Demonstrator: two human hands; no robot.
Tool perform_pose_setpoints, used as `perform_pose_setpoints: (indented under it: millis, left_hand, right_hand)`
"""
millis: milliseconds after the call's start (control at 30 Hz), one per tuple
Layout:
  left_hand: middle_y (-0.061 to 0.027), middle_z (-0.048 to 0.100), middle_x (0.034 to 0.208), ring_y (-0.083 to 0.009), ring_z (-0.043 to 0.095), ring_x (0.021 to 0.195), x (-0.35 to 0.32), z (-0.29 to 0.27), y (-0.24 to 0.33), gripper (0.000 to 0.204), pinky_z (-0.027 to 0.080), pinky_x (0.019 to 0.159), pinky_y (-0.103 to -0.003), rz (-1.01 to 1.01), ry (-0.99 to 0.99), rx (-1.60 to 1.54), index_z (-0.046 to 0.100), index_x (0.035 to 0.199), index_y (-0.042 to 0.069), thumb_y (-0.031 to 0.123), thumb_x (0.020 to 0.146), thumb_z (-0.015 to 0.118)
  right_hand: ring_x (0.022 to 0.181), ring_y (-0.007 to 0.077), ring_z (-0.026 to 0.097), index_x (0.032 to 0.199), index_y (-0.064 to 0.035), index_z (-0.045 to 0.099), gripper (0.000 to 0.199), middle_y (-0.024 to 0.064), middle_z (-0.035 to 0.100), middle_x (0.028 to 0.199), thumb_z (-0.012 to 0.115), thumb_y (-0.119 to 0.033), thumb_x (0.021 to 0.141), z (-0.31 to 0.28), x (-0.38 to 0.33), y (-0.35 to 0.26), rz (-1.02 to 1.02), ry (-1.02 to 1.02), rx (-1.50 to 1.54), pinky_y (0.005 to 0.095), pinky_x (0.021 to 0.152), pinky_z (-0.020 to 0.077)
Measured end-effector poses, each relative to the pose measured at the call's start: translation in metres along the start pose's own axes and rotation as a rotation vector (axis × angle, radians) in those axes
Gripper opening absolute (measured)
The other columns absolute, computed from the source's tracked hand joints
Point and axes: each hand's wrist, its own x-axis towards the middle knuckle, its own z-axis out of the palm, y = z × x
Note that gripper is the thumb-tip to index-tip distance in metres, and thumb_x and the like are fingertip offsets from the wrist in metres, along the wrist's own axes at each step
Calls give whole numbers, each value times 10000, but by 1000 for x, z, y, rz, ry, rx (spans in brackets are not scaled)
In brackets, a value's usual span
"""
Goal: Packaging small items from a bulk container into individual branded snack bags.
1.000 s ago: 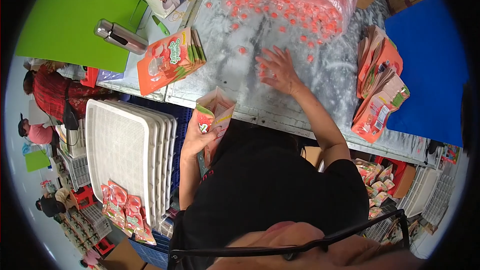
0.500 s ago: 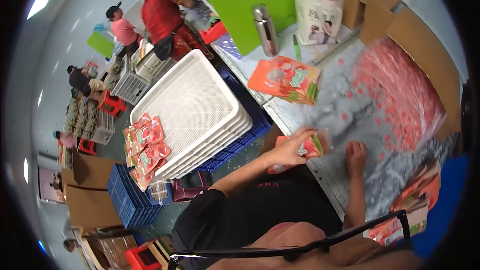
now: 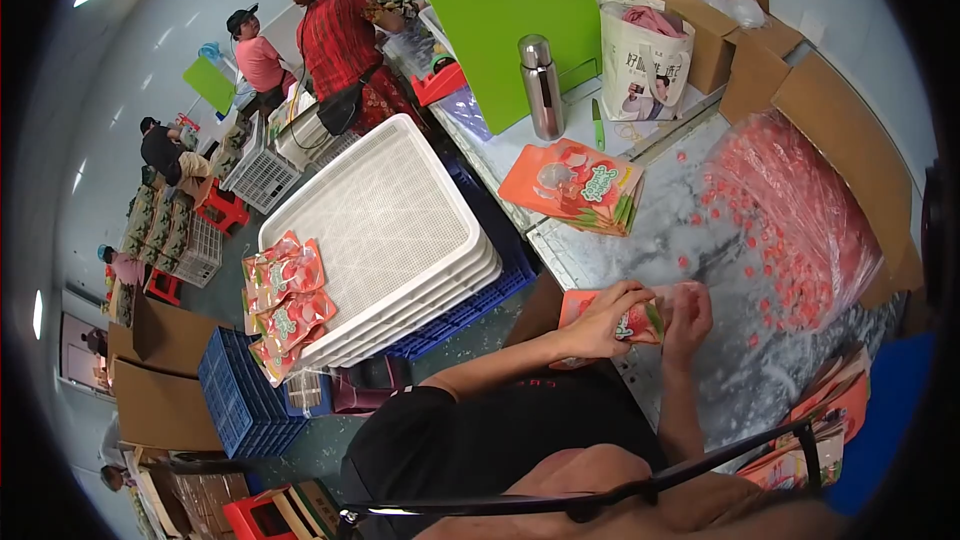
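My left hand [image 3: 612, 324] grips an orange-red snack pouch [image 3: 577, 308] with a green leaf print, held over the front edge of the worktable. The fingers wrap across the pouch's middle and hide part of it. My right hand [image 3: 687, 322] has curled fingers at the pouch's right-hand end, where it seems to pinch the rim; the fingertips are partly hidden. Beyond the hands, a stack of flat orange pouches [image 3: 575, 185] lies on the table. To the right, small red wrapped pieces [image 3: 768, 275] spill from a big clear plastic bag [image 3: 815, 205].
Stacked white mesh trays [image 3: 375, 210] at left carry several filled pouches [image 3: 285, 315]. A steel flask [image 3: 541, 90], a green-handled knife [image 3: 598, 125], a white bag [image 3: 645, 60] and cardboard boxes [image 3: 850, 150] stand along the far side. More pouches [image 3: 825, 410] lie at lower right. Several people work beyond.
My right hand has moved up and left from the tabletop to the end of the pouch. My left hand keeps its hold on the pouch. The view has shifted slightly.
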Motion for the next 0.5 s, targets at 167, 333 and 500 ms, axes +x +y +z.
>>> perform_pose_setpoints:
  millis: [167, 333, 500]
  left_hand:
    - [-200, 393, 1336, -386, 411, 1284, -6, 10, -4, 811, 367, 1073, -417, -38, 77, -86, 423, 1349, 19, 72, 607, 745]
    - [-204, 391, 1360, -383, 396, 1303, -2, 17, -7, 818, 351, 1089, -427, -1, 43, -164, 416, 1350, 8, 46, 602, 744]
    - [-206, 398, 1367, -398, 394, 1304, 2, 4, -5, 770, 345, 1091, -463, 48, 42, -77, 448, 1336, 36, 55, 628, 752]
  right_hand:
    - [901, 153, 558, 960, 5, 601, 86, 74, 582, 996, 553, -62, 937, 4, -10, -26, -106, -154, 118, 276, 821, 455]
    - [992, 214, 563, 1034, -11, 609, 142, 111, 566, 1074, 581, -60, 903, -5, -21, -17, 41, -213, 35, 327, 889, 452]
    - [1141, 305, 512, 1191, -33, 596, 309, 149, 537, 1244, 568, -183, 923, 0, 5, -38, -367, -345, -429, 387, 966, 413]
